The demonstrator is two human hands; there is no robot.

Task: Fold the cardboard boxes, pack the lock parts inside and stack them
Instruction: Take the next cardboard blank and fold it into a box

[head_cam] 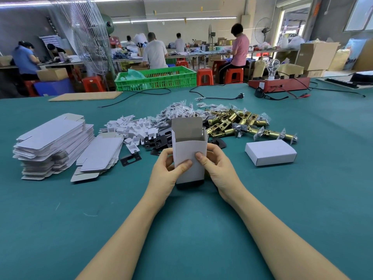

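Teal felt covers the wide counter [60, 219] in a busy workshop, with other workers seated at benches far behind. Our left hand [167, 174] and right hand [217, 168] meet at the middle of the counter, both curled around an upright white cardboard box [190, 152]. Each thumb presses on the near face while the fingers wrap the sides, so the box sits directly between the two palms, its open top flap standing up away from us and its base resting on the counter.

We judge the main risk to be squeezing too hard: the thin walls could buckle, or the bottom flaps could pop loose once parts drop in. The box could also tip if either hand lets go early.

Just right of the right hand lies a finished, closed box [270, 152]. Beyond the held box spreads a heap of brass latch parts [238, 122], small bagged screws [181, 110], white plastic pieces [133, 129] and black plates [155, 141]. To the left, well apart, sit stacks of flat box blanks [52, 142].
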